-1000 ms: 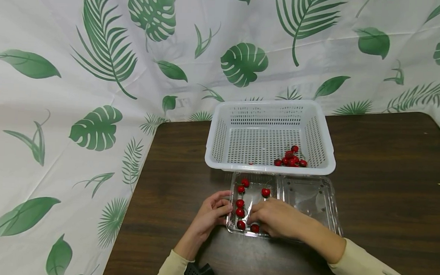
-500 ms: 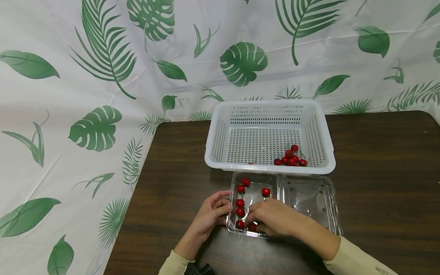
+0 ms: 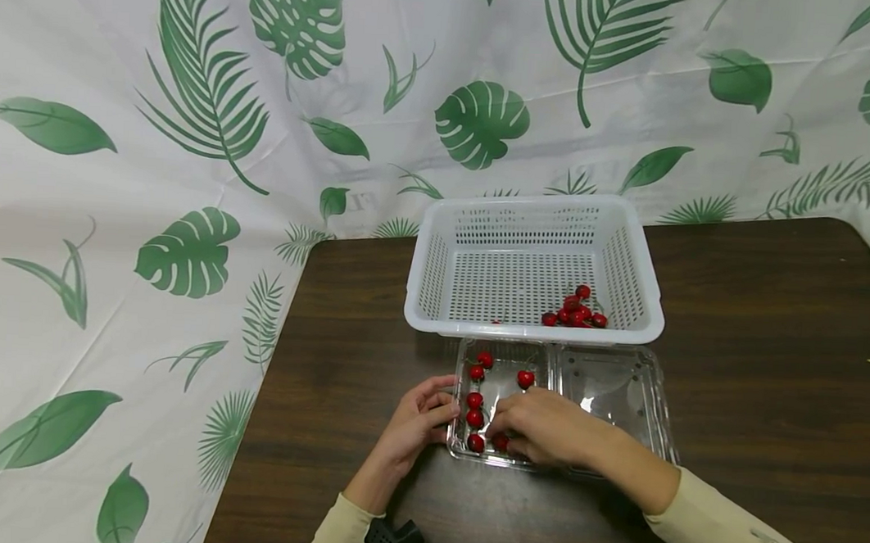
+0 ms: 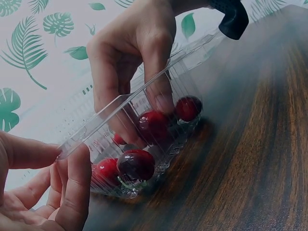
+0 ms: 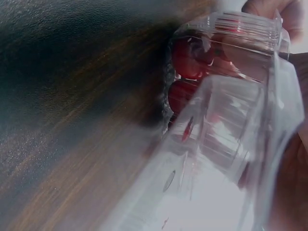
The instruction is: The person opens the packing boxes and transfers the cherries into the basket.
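Observation:
A clear plastic clamshell box lies unfolded on the table, with several red cherries in its left half. My left hand holds that half by its left side; in the left wrist view the thumb and fingers pinch the rim. Reaching in from the right, my right hand pinches a cherry low at the near edge of the box. A column of cherries runs along the left wall, and a single cherry sits near the back right. The right wrist view is partly blocked by the plastic.
Behind the box stands a white perforated basket with a pile of cherries in its right part. The clamshell's lid lies flat to the right. A leaf-print cloth hangs behind the dark wooden table.
My right hand has shifted the cherry at the near edge slightly left and back, close to the corner cherry. The left hand keeps its hold on the box.

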### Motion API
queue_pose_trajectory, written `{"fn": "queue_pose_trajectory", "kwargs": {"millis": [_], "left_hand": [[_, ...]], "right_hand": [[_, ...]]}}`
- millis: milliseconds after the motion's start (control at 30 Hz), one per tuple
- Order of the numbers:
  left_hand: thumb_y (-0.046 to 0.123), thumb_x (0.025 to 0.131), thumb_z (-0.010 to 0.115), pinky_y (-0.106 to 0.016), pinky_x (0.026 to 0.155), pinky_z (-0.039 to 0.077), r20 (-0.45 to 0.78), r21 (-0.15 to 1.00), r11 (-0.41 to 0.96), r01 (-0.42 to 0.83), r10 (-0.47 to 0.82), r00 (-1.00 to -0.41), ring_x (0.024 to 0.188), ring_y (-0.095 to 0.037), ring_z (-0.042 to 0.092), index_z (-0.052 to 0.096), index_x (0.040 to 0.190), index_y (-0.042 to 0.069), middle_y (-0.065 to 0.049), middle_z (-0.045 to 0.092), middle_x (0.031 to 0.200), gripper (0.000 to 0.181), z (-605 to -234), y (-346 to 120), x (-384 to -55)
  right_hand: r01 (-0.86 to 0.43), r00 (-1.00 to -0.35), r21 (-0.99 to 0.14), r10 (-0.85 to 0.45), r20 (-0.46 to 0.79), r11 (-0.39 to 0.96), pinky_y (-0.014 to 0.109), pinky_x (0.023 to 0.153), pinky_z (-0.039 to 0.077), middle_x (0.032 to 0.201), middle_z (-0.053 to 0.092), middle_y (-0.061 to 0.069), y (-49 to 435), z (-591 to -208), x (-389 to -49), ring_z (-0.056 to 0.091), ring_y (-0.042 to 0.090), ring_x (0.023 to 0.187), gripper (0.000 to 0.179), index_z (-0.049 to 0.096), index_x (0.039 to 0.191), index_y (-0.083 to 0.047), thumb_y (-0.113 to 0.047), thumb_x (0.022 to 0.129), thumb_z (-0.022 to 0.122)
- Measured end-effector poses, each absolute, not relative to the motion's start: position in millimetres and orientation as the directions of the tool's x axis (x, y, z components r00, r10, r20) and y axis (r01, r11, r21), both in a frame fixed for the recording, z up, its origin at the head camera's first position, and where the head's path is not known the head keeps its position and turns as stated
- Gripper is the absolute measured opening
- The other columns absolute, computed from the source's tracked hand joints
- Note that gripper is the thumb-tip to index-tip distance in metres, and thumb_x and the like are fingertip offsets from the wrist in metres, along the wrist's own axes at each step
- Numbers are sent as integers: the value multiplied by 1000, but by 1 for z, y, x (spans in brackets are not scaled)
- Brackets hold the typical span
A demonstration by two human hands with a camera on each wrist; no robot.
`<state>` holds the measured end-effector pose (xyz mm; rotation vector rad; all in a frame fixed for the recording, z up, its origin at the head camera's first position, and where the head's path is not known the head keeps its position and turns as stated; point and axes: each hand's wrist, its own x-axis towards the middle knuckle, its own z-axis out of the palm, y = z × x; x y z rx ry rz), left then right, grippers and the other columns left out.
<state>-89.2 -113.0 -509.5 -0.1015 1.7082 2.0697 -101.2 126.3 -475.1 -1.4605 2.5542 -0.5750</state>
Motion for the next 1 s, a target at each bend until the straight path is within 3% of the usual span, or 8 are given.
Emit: {"fn": "queue_pose_trajectory", "kwargs": {"millis": [600, 1000], "left_hand": [[1, 90, 65, -24, 56, 51, -332, 918, -118, -380, 298, -895, 75, -12, 55, 50, 135, -1, -3, 57, 93, 47, -507, -113, -89], [2, 90, 66, -23, 54, 51, -338, 914, -126, -385, 285, -897, 75, -12, 55, 52, 133, 2, -5, 57, 92, 45, -510, -112, -91]], "right_hand": [[-737, -578, -482, -811, 85, 474, 34, 81, 55, 105, 65, -9, 139, -458, -102, 63, 8, 94, 28, 73, 110, -16, -14, 82, 77], [-747, -604, -451, -783, 151, 489, 36, 83, 55, 112, 65, -8, 148, -441, -107, 64, 10, 98, 28, 72, 113, -18, -14, 85, 76]]}}
